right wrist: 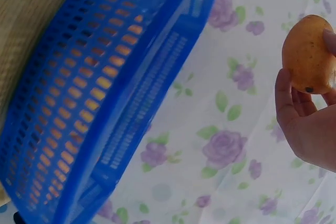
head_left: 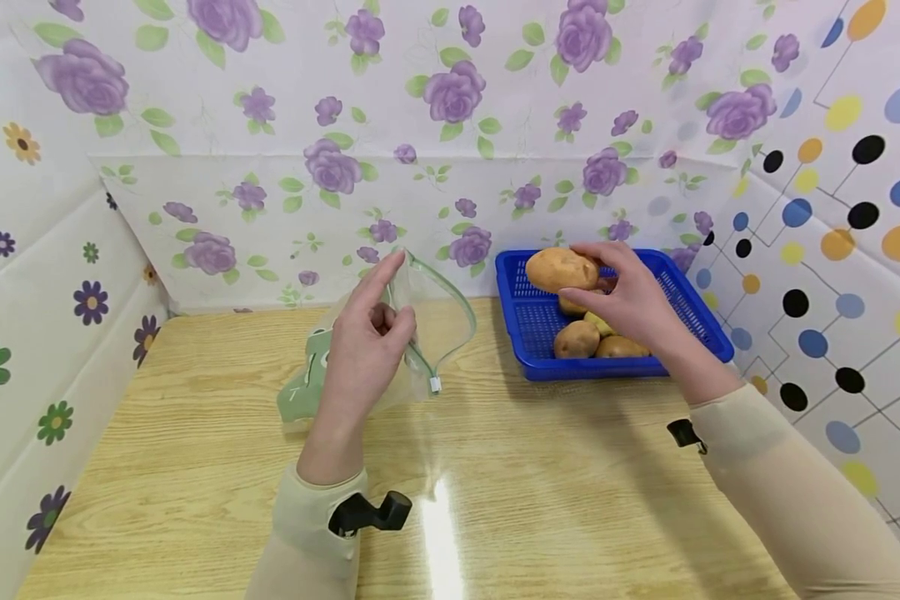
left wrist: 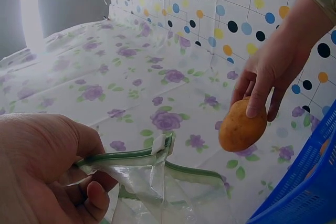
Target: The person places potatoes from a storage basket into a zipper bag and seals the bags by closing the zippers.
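Observation:
A potato (head_left: 561, 270) is held between the thumb and fingers of my right hand (head_left: 630, 293), raised over the blue basket. The right wrist view shows the same potato (right wrist: 308, 53) with a dark spot at its lower end. My left hand (head_left: 363, 350) pinches the edge of a clear zip bag (head_left: 442, 312) with a green seal line and a white slider. In the left wrist view the bag's mouth (left wrist: 194, 177) gapes beside that hand. Green printing covers the bag's lower left part, which lies close over the table.
The blue plastic basket (head_left: 521, 333) stands at the back right against the flowered cloth wall, with several potatoes (head_left: 577, 340) in it. A wood-grain table (head_left: 532, 492) extends in front. A dotted cloth wall (head_left: 832, 275) rises on the right.

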Action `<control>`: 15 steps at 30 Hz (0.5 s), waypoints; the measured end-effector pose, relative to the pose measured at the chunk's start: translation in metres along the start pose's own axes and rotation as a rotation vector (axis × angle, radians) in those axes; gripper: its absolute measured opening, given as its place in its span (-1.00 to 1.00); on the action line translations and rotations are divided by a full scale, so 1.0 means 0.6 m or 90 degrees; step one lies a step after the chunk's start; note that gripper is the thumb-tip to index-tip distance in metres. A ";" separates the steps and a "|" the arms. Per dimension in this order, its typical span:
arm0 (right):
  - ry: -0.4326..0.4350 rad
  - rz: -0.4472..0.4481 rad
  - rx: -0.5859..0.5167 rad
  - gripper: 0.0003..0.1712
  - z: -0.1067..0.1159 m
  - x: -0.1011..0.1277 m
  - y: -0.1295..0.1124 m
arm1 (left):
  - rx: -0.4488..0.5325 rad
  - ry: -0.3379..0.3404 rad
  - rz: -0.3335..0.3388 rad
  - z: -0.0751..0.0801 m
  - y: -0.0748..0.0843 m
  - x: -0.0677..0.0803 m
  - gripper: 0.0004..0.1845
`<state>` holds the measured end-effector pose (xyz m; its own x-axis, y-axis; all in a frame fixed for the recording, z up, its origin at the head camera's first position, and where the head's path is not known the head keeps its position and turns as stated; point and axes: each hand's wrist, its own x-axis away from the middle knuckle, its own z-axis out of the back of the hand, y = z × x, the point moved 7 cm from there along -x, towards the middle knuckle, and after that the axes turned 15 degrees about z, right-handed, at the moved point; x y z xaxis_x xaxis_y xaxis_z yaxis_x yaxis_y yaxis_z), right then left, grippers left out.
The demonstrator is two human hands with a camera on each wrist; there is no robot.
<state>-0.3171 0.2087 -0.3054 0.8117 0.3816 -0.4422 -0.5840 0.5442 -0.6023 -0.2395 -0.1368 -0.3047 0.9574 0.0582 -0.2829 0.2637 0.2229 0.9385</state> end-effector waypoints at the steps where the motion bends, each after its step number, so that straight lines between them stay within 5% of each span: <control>1: -0.002 0.004 -0.002 -0.26 -0.003 -0.002 -0.006 | 0.000 0.000 0.000 0.000 0.000 0.000 -0.26; 15: -0.019 0.080 -0.057 -0.28 -0.060 -0.025 -0.074 | -0.006 0.004 0.006 0.001 0.000 0.000 -0.25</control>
<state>-0.3037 0.1518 -0.2963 0.7310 0.4653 -0.4992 -0.6790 0.4227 -0.6002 -0.2398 -0.1374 -0.3047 0.9593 0.0663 -0.2746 0.2529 0.2311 0.9395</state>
